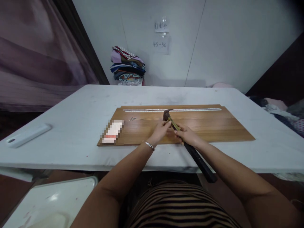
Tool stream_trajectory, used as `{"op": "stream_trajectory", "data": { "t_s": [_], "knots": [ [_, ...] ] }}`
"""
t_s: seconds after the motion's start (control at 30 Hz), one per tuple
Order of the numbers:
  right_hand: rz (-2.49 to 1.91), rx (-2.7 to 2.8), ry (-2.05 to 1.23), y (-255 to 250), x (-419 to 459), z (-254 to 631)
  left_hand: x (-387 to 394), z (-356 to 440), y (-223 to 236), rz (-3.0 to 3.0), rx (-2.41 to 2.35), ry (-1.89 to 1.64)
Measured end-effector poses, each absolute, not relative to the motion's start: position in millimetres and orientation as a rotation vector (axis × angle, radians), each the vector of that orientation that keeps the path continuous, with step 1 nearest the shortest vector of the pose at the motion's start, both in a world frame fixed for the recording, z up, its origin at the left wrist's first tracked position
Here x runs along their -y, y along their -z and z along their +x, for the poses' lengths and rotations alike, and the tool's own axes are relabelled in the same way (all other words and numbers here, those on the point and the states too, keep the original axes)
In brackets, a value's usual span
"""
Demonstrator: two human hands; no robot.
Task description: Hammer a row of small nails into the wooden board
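A claw hammer [199, 162] with a dark rusty head, a yellowish neck and a black grip lies slantwise across both hands. My right hand [188, 136] is closed around the handle where the neck meets the grip. Fingers of my left hand [161, 130] are closed at the neck, just below the head. Beneath them is a brown wooden board [201, 125] on the table. Along its far edge run two thin white marked strips [199, 110]. A few small nail-like pieces [132, 119] lie on the board's left part.
A pixelated pale rectangle [112, 131] covers the board's left end. On the white table [78, 126] a white long-handled object [28, 135] lies left. Folded cloths [128, 68] are stacked by the wall. A white stool-like surface [54, 196] stands lower left; fabric [285, 110] is piled right.
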State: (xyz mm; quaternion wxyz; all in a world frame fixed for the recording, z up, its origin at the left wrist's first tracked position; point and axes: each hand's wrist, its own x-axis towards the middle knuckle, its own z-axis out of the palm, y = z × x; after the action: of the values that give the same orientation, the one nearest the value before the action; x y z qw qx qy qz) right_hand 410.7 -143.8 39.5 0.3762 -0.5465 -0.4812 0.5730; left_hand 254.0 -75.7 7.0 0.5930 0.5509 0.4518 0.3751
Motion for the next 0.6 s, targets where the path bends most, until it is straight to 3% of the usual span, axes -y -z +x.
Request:
{"op": "stream_trajectory", "data": {
  "t_s": [0.23, 0.37, 0.6],
  "knots": [
    [-1.341, 1.327, -1.287, -39.6, 135.2, 376.8, 50.3, 273.9, -45.8, 0.931, -1.088, -0.760],
    [-1.368, 1.575, -1.023, -32.9, 128.4, 413.0, 37.6, 242.6, -69.7, 0.977, -1.099, -0.754],
    [-2.165, 1.683, -0.307, -1.4, 95.0, 540.9, 50.9, 190.9, -66.2, 1.264, -1.174, -0.551]
  ]
}}
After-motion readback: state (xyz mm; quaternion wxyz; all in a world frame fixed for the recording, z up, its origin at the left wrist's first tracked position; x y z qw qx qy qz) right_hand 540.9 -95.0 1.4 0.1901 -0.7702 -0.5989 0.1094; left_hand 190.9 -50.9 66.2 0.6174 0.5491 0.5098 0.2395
